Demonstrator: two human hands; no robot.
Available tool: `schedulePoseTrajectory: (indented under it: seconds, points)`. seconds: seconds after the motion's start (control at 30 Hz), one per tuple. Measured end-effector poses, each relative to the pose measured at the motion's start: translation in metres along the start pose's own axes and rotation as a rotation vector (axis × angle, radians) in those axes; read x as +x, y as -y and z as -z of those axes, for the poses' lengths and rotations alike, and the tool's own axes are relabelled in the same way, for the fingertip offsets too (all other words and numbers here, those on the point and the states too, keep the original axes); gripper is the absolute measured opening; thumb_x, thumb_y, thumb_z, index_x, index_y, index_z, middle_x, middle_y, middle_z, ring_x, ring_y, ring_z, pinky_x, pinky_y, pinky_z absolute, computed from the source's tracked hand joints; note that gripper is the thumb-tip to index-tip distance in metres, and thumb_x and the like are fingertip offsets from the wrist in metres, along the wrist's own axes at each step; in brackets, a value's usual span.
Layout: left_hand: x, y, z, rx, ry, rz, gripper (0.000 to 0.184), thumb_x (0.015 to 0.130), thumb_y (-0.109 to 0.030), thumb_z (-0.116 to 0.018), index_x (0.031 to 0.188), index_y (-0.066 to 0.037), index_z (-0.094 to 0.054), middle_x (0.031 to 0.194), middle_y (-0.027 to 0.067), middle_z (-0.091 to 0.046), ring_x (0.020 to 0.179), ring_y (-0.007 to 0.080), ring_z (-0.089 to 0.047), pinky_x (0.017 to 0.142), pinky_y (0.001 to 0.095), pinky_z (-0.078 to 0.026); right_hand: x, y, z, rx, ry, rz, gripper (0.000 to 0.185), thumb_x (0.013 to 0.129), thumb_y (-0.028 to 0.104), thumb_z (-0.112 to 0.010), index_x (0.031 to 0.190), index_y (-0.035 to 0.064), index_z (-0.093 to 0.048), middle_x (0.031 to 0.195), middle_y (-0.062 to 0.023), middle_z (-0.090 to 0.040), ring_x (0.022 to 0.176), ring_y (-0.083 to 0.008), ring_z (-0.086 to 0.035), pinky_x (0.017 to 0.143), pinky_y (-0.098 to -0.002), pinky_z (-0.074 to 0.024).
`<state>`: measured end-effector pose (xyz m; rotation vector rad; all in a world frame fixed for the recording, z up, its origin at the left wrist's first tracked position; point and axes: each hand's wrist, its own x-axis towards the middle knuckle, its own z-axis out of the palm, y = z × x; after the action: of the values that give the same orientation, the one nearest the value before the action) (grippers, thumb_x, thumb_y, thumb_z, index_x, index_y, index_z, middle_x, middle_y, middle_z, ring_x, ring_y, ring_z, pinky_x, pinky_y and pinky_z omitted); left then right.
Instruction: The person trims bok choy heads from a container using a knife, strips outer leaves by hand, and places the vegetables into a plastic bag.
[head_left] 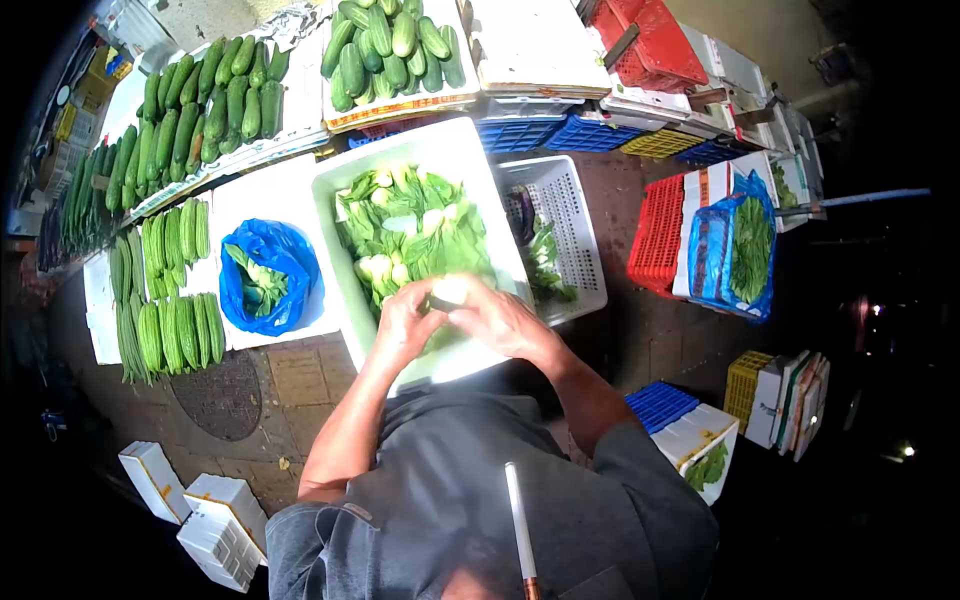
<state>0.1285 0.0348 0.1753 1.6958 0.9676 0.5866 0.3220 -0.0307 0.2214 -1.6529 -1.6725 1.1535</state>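
Both my hands meet over the near half of a white foam box (480,190) filled with leafy bok choy (400,205). My left hand (405,322) and my right hand (500,320) close from either side on a head of bok choy (450,289). Its pale base shows between the thumbs and fingers, and its blurred leaves point away from me. Bright glare partly washes out the right hand and the held stem.
Left of the box, a blue plastic bag (268,275) of greens sits beside ridged gourds (180,330). Behind are cucumbers (385,45) and long green gourds (180,115). A white basket (580,235) stands right. A cigarette (518,520) juts into view below.
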Motion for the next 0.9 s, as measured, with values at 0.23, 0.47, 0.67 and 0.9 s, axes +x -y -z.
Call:
schedulePoseTrajectory:
  seconds: [0.23, 0.47, 0.67, 0.9]
  points:
    - [-0.001, -0.006, -0.001, -0.078, 0.050, 0.003, 0.037, 0.081, -0.003, -0.075, 0.116, 0.001, -0.064, 0.095, 0.0073, -0.070, 0.088, 0.0131, -0.064, 0.083, 0.0300, -0.052, -0.006, 0.003, 0.005, -0.058, -0.031, 0.015, 0.038, 0.098, 0.030, -0.059, 0.126, 0.0076, -0.046, 0.080, -0.0239, -0.065, 0.075, -0.0443, -0.064, 0.063, -0.0511, -0.0455]
    - [0.001, -0.017, -0.001, -0.078, 0.103, 0.067, 0.033, 0.083, -0.008, -0.078, 0.113, 0.000, -0.066, 0.093, 0.0066, -0.072, 0.086, 0.0106, -0.063, 0.079, 0.0292, -0.052, -0.009, -0.007, 0.007, 0.022, -0.030, -0.039, 0.036, 0.099, 0.029, -0.057, 0.130, 0.0098, -0.054, 0.083, -0.0225, -0.066, 0.076, -0.0425, -0.065, 0.066, -0.0485, -0.0471]
    - [0.007, -0.014, -0.003, 0.008, 0.138, -0.037, 0.040, 0.080, -0.010, -0.078, 0.118, -0.004, -0.066, 0.112, 0.0158, -0.071, 0.103, 0.0305, -0.067, 0.090, 0.0386, -0.053, -0.017, -0.033, 0.009, 0.128, -0.083, 0.058, 0.041, 0.102, 0.029, -0.055, 0.135, 0.0065, -0.052, 0.094, -0.0226, -0.069, 0.087, -0.0382, -0.068, 0.075, -0.0432, -0.0501]
    - [0.020, -0.024, -0.005, 0.161, 0.173, -0.158, 0.044, 0.078, -0.013, -0.080, 0.119, -0.003, -0.065, 0.110, 0.0162, -0.070, 0.101, 0.0342, -0.066, 0.090, 0.0407, -0.052, -0.030, -0.011, 0.014, 0.095, -0.072, -0.116, 0.050, 0.100, 0.032, -0.057, 0.140, 0.0042, -0.043, 0.088, -0.0245, -0.067, 0.079, -0.0402, -0.067, 0.067, -0.0449, -0.0487]
